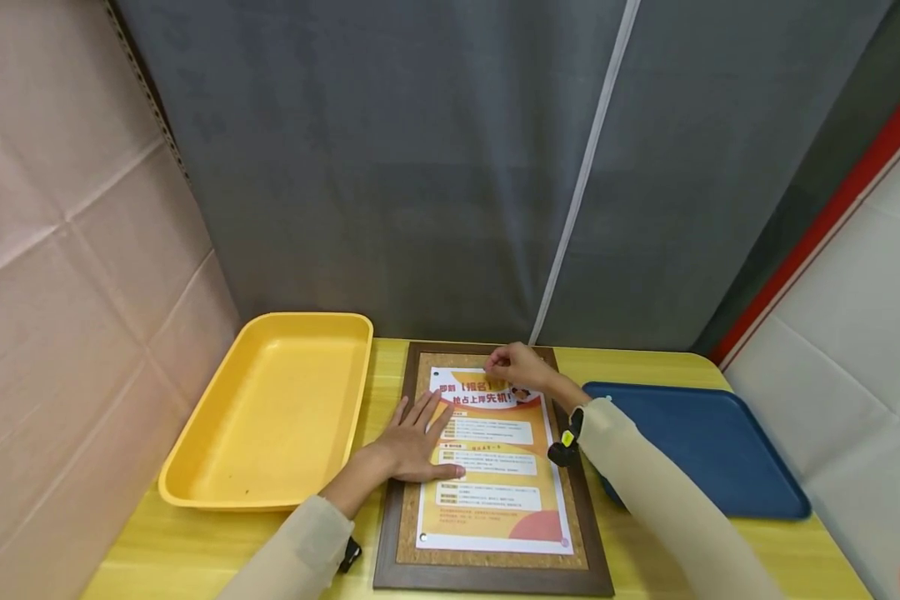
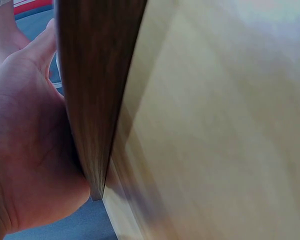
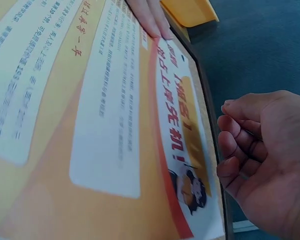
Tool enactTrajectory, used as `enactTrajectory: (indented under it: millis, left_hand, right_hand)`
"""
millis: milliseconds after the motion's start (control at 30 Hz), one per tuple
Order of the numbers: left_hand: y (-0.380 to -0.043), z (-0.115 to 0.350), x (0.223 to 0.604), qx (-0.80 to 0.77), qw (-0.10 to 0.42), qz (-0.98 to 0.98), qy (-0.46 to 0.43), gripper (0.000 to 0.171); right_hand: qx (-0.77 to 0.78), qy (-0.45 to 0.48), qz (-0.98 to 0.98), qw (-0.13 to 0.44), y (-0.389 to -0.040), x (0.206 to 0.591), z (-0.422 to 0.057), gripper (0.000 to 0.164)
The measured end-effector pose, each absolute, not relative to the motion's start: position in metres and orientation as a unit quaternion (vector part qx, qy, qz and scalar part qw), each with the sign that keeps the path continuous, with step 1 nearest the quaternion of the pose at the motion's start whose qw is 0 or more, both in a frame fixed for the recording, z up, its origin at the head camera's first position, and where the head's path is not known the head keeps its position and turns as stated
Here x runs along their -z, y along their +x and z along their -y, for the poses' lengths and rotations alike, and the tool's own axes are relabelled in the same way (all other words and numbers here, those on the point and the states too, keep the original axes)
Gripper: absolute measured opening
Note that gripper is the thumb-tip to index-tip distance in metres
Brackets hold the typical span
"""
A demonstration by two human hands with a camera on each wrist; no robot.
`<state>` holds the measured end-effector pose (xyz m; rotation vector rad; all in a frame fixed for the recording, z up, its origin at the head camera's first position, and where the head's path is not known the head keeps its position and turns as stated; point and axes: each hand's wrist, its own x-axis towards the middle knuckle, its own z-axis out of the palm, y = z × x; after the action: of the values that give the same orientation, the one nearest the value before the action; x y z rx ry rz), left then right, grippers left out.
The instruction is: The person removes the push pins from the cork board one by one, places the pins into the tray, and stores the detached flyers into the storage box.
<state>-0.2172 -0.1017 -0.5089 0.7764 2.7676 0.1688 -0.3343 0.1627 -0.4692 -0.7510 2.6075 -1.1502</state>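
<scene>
A printed poster (image 1: 487, 518) in orange, white and red lies on a cork board (image 1: 408, 533) with a dark brown wooden frame (image 1: 487, 577). My left hand (image 1: 416, 446) lies spread flat on the poster's left side, its wrist over the frame. Up at the poster's top edge, right of centre, is my right hand (image 1: 521, 367) with fingers curled. In the right wrist view no object shows between its fingertips (image 3: 229, 125). Small pins mark the poster's corners: a dark pin (image 1: 436, 373) at upper left, a pale pin (image 1: 423, 537) at lower left.
The board lies on a yellow wood-grain table (image 1: 232, 554). To its left stands a deep yellow tray (image 1: 288, 400); to its right, partly behind my right arm, is a blue tray (image 1: 708, 450). A grey curtain (image 1: 390, 167) hangs along the back edge.
</scene>
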Motion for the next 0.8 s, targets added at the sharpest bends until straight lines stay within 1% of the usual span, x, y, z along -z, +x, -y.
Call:
enactTrajectory:
  millis: [133, 233, 333, 533, 700, 800]
  left_hand:
    - [-0.213, 0.100, 0.499, -0.044, 0.132, -0.954, 0.264, 0.112]
    - [-0.213, 0.100, 0.498, -0.049, 0.132, -0.954, 0.266, 0.112]
    - [-0.213, 0.100, 0.498, -0.048, 0.131, -0.953, 0.268, 0.113]
    - [-0.209, 0.101, 0.499, -0.044, 0.133, -0.954, 0.266, 0.115]
    - [-0.208, 0.100, 0.499, -0.058, 0.135, -0.953, 0.267, 0.116]
    - [-0.210, 0.100, 0.500, -0.071, 0.139, -0.951, 0.267, 0.118]
  right_hand:
    - [0.387, -0.246, -0.882, 0.111, -0.335, 0.472, -0.153, 0.013]
    - [0.397, -0.239, -0.878, 0.124, -0.335, 0.476, -0.145, 0.012]
    - [0.403, -0.241, -0.874, 0.125, -0.336, 0.480, -0.137, 0.011]
    - [0.379, -0.266, -0.880, 0.104, -0.335, 0.488, -0.119, 0.010]
    - [0.378, -0.296, -0.875, 0.066, -0.333, 0.490, -0.107, 0.008]
    - [0.374, -0.296, -0.877, 0.049, -0.334, 0.491, -0.102, 0.007]
